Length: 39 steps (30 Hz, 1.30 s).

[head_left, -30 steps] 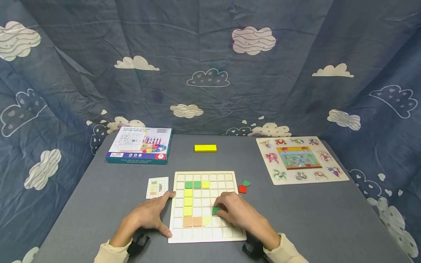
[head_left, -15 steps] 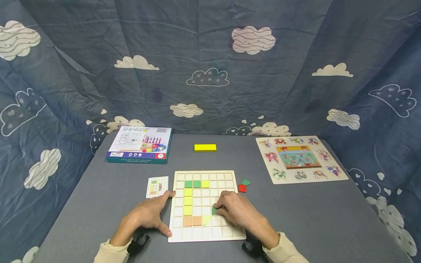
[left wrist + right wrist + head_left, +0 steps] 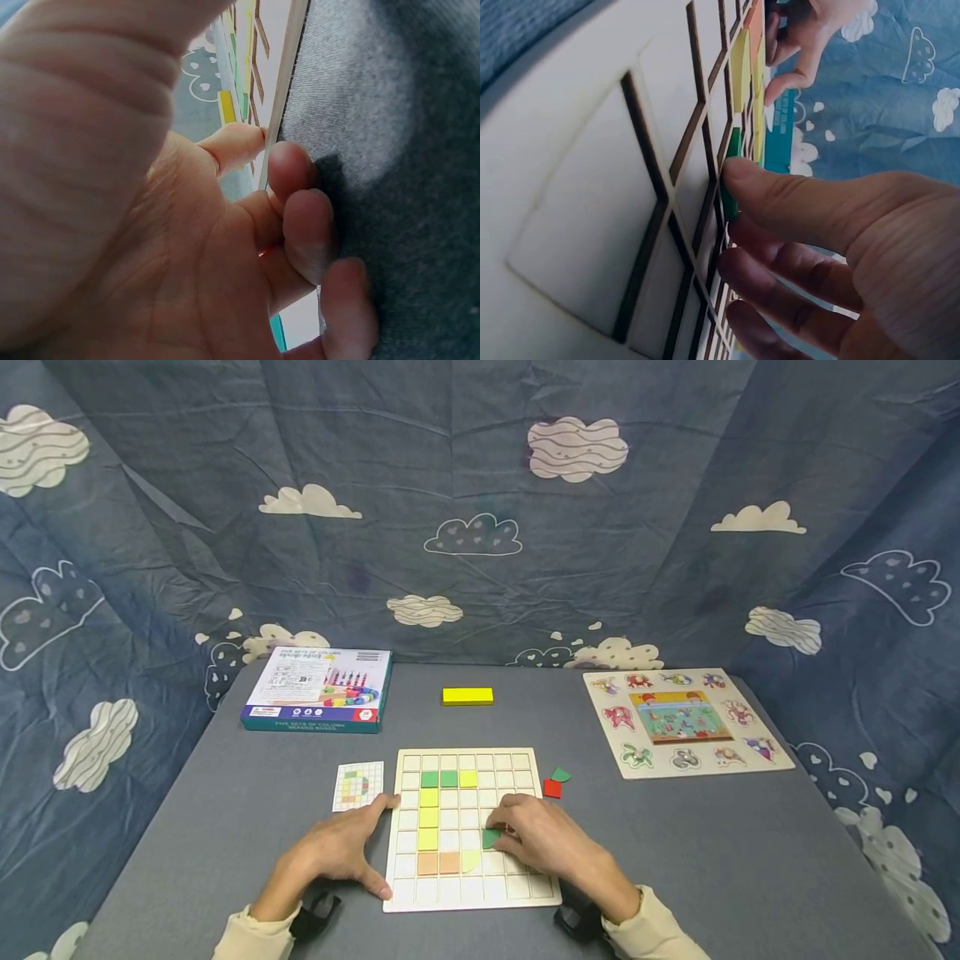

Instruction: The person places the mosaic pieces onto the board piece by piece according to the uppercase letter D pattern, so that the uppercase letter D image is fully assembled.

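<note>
A wooden grid board [image 3: 517, 887] lies on the table in the head view. My right hand [image 3: 543, 837] pinches a green tile [image 3: 491, 838] low over a cell right of the board's middle. In the right wrist view the thumb [image 3: 769, 191] presses on the green tile's near side. My left hand [image 3: 337, 850] is spread at the board's left edge, its thumb at the near corner and a fingertip farther up. Green tiles [image 3: 448, 779], yellow tiles [image 3: 428, 818], orange tiles [image 3: 449, 863] and a rounded pale yellow tile [image 3: 470, 861] sit in cells.
A small pattern card [image 3: 358, 787] lies left of the board. Beyond its right edge are a red tile [image 3: 552, 788] and a green rounded piece [image 3: 561, 774]. Farther back stand a toy box [image 3: 318, 690], a yellow block [image 3: 468, 697] and a picture puzzle board [image 3: 690, 760].
The green tile has shifted very slightly under my right fingers, staying over about the same cell. My left hand keeps its place at the board's edge.
</note>
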Each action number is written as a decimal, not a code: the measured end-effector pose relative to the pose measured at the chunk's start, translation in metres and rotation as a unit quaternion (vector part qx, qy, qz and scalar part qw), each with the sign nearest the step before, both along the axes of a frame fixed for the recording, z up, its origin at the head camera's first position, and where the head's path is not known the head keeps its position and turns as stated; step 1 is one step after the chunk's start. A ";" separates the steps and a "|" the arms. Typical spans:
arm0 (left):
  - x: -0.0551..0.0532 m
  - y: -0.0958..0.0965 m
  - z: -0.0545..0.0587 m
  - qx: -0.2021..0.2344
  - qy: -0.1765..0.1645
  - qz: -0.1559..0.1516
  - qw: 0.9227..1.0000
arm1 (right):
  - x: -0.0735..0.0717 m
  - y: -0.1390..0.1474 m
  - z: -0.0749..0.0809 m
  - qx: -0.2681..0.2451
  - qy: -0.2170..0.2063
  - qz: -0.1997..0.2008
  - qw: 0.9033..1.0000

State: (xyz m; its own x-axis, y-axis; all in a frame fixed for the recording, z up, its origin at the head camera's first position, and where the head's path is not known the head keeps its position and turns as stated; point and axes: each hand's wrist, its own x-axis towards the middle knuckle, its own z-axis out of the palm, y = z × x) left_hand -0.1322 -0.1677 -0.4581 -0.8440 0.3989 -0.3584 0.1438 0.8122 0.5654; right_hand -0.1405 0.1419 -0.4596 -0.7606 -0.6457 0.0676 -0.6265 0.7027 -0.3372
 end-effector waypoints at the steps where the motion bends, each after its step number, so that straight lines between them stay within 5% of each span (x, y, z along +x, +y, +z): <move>1: 0.000 0.000 0.000 0.000 -0.001 0.001 1.000 | 0.000 0.000 0.000 0.001 0.001 -0.001 1.000; 21: 0.001 -0.001 0.000 0.007 0.002 -0.005 1.000 | 0.000 0.000 -0.002 0.004 0.004 0.036 0.999; 26: 0.001 -0.001 0.000 0.006 0.001 -0.003 1.000 | -0.003 0.002 0.000 -0.002 -0.023 0.038 0.999; 31: 0.001 -0.001 0.000 0.006 0.001 -0.002 1.000 | -0.009 0.011 0.004 -0.024 -0.044 0.040 0.998; 39: 0.001 -0.001 0.000 0.009 0.003 -0.004 1.000 | -0.029 0.042 0.007 -0.046 -0.020 0.001 0.999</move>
State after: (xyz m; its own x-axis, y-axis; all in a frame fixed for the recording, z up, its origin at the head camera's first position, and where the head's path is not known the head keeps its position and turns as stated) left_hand -0.1310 -0.1691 -0.4577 -0.8431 0.4109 -0.3469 0.1526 0.8013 0.5785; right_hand -0.1695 0.1836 -0.4524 -0.7624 -0.6398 0.0971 -0.6130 0.6659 -0.4251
